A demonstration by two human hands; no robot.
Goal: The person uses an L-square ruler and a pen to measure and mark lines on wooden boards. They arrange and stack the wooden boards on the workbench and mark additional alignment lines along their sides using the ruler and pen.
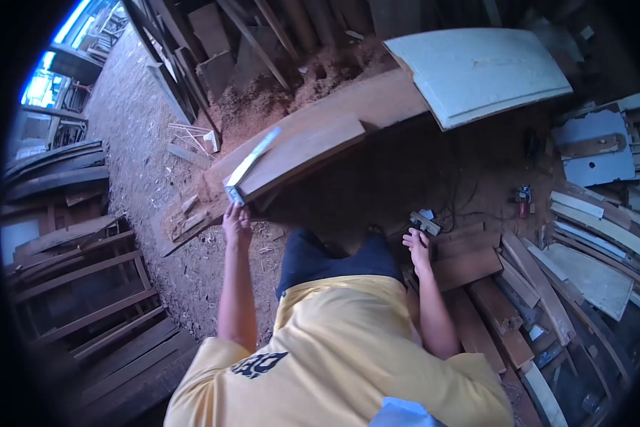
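Observation:
A try square [252, 165] with a pale, shiny blade lies across the near end of a brown wooden board [306, 155]. My left hand [237, 222] has its fingertips closed on the square's stock, at the board's edge. That board rests on a longer wooden plank [377, 99]. My right hand [417, 249] hangs above the floor at my right side, fingers curled around a small dark item too small to name. Just past it is a small grey and white object [425, 222], whose kind I cannot make out.
A large white panel [484, 75] lies over the plank's far end. Stacked timber [476, 285] fills the floor at right, and wooden frames [85, 299] stand at left. Sawdust [263, 103] is heaped behind the plank. A small red object [523, 206] lies on the right.

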